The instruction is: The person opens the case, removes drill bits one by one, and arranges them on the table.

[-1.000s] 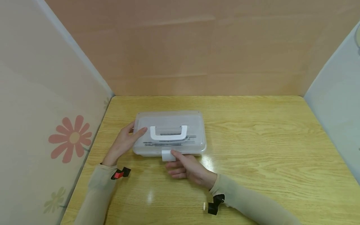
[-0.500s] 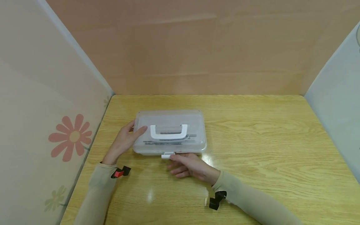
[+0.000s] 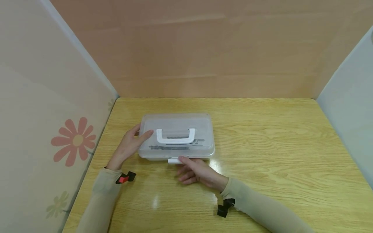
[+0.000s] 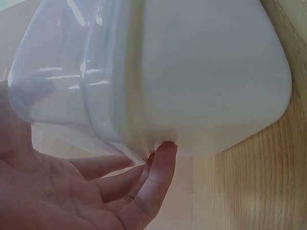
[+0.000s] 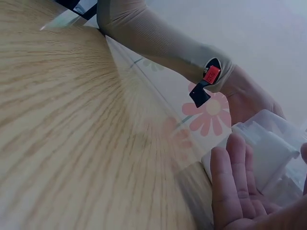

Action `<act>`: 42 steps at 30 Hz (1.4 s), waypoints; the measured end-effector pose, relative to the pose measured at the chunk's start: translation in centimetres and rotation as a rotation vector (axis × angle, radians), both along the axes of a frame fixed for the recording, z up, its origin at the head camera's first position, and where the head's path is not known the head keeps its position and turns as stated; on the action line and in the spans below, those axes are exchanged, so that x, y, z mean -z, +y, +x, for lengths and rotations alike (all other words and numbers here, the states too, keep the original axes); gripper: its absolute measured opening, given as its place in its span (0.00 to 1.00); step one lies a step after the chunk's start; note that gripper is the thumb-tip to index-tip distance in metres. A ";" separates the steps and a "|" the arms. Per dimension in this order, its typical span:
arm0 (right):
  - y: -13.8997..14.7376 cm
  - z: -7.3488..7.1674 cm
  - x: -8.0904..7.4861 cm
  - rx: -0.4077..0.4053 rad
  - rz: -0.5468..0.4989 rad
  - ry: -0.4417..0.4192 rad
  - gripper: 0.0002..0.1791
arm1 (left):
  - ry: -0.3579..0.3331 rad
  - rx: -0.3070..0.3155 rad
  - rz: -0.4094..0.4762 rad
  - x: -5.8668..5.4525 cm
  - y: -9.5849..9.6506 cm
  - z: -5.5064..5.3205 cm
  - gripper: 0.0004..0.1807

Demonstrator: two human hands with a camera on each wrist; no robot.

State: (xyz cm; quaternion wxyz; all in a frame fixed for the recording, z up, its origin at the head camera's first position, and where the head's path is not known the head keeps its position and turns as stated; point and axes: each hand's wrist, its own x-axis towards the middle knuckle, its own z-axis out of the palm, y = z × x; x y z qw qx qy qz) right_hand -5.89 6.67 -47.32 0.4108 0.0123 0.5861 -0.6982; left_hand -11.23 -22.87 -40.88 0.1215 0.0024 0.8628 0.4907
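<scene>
A translucent plastic box with a white handle sits lid down on the table, left of centre. Dark slender rods show through its lid. My left hand holds the box's left end, thumb over the lid; in the left wrist view its fingertips touch the side below the rim. At the front, the thumb of my right hand presses on the white latch. Its other fingers extend below the latch, fairly straight in the right wrist view. What the index fingertip touches is hidden.
The wood-grain table extends to the right of the box and in front of it. A wall with flower prints borders the left side, and a tan sheet rises at the back.
The latch has swung from sticking outward to a steeper angle, and the right thumb has followed it. The box and left hand have stayed in place.
</scene>
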 end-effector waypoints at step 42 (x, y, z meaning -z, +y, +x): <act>8.8 -1.6 -0.9 -0.259 0.471 0.486 0.20 | 0.146 0.042 -0.017 1.5 -1.6 1.2 0.40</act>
